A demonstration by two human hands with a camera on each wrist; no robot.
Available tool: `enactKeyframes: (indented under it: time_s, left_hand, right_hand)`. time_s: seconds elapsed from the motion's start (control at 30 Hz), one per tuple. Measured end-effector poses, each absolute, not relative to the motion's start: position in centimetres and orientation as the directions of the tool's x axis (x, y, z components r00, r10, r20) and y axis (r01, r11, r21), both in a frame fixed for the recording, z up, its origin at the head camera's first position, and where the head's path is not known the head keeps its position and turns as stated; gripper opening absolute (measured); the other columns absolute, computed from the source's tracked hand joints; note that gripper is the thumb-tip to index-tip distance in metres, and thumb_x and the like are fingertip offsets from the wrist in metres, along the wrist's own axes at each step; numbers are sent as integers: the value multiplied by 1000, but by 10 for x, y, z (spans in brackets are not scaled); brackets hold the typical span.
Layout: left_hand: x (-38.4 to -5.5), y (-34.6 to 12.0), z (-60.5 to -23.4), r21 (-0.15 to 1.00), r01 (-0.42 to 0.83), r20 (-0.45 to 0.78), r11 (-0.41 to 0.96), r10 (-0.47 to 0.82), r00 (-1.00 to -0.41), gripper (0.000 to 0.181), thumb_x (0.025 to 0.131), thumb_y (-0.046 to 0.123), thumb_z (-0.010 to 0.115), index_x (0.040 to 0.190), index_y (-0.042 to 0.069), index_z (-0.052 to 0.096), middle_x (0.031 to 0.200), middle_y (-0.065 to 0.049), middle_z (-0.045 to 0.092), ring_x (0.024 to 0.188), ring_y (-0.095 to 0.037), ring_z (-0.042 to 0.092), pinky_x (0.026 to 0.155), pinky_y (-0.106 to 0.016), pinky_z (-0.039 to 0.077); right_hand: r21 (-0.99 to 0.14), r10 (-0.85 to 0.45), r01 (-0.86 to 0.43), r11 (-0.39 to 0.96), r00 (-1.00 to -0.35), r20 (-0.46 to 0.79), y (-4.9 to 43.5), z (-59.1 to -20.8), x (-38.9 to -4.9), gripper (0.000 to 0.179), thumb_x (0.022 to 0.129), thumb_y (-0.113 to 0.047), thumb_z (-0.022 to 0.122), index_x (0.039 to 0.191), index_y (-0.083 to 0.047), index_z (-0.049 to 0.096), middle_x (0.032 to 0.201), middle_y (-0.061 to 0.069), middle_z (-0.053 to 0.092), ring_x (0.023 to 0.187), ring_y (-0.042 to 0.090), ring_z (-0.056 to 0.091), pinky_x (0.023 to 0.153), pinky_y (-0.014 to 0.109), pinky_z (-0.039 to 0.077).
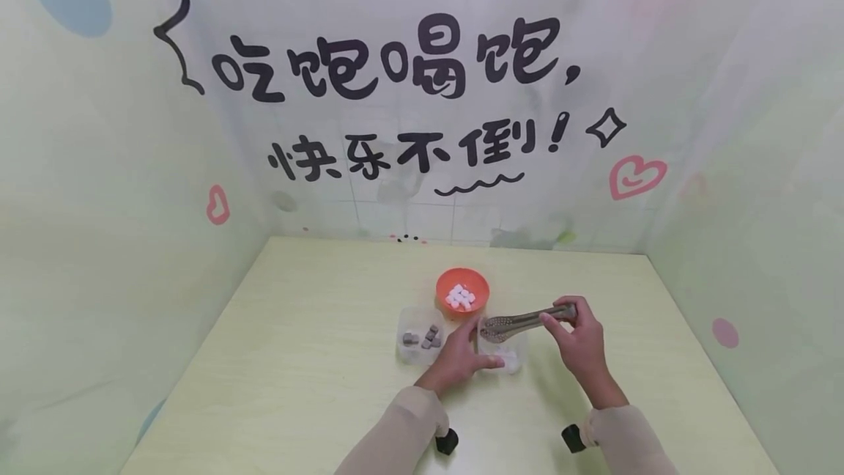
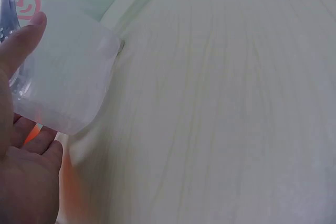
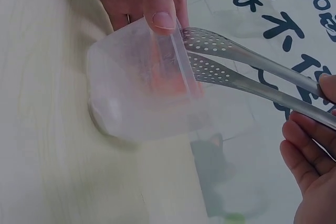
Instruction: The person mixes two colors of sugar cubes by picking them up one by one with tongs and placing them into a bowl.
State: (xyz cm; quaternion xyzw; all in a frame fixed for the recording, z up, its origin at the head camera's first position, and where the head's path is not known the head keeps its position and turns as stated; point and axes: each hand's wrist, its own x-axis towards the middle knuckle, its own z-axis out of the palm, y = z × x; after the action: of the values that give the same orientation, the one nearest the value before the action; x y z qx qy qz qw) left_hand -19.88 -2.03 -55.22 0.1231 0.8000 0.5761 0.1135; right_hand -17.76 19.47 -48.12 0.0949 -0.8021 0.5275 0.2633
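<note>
Tabletop (image 1: 297,336), wide either side — tongs (image 1: 502,328) at container (image 3: 118,93) edge

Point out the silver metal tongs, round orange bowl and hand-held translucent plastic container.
Silver metal tongs (image 3: 257,88), right wrist view, lower arm.
Round orange bowl (image 1: 461,277), head view, inner wall.
Translucent plastic container (image 3: 118,87), right wrist view, side wall.

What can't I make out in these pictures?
Head view: the left hand hides part of the plastic container below the tongs; contents, if any, too blurred to identify.
Left wrist: the left edge cuts off the tongs.
Right wrist: the right edge cuts off the right hand; cloudy walls obscure the container's inside.
</note>
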Motion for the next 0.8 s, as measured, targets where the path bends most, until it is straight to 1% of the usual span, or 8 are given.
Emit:
enactKeyframes:
  time_s: [0.07,0.17,0.3,0.4,0.47,0.6,0.8]
  left_hand:
    - [-198,-20,-552,948,68,-40,310,330,-943,92,72,27,87,150,21,38,142,12,48,139,-21,35,112,-47,30]
    - [-198,-21,-552,944,65,-47,324,326,-944,94,72,28,87,151,19,36,146,6,45,139,-23,35,112,-46,31]
    - [-198,-20,-552,941,57,-54,334,314,-948,96,72,30,87,151,18,35,149,3,43,139,-24,36,111,-45,32]
    - [-198,-20,-552,940,53,-57,337,309,-949,96,71,32,88,151,18,36,148,4,43,138,-23,36,111,-44,33]
    - [-199,-20,-552,938,54,-58,342,308,-950,97,70,34,88,151,18,36,148,4,43,138,-22,37,111,-44,33]
    - [-198,-20,-551,933,53,-62,357,303,-951,97,71,36,87,151,18,35,148,3,43,138,-22,36,111,-44,33]
    - [-199,-20,-551,933,56,-57,357,299,-953,98,70,35,87,152,18,34,149,3,43,138,-22,36,111,-44,32]
  right_hand:
    - [-778,92,-432,456,-847,523,199,-487,-182,29,80,8,74,102,8,56,79,11,67,74,-3,58,75,7,45]
    - [-745,32,-422,517,-860,509,203,-488,-185,30,81,4,74,104,4,55,78,7,67,74,2,60,72,16,49]
    - [-711,-55,-400,578,-889,455,208,-485,-186,29,85,1,72,106,1,52,80,5,67,78,18,64,67,31,53]
    - [-722,-104,-366,586,-919,381,210,-480,-187,27,88,-2,70,108,0,51,84,7,67,82,28,64,65,33,52]
    - [-737,-131,-337,585,-937,324,211,-478,-187,27,89,-4,69,108,-1,50,86,8,67,82,28,64,63,32,51]
    - [-746,-173,-298,596,-954,243,213,-475,-188,26,90,-6,69,108,-3,50,88,7,66,81,23,61,61,29,47]
    - [-720,-239,-318,618,-947,213,212,-471,-190,25,90,-5,68,108,-4,50,84,2,65,76,18,58,60,30,45]
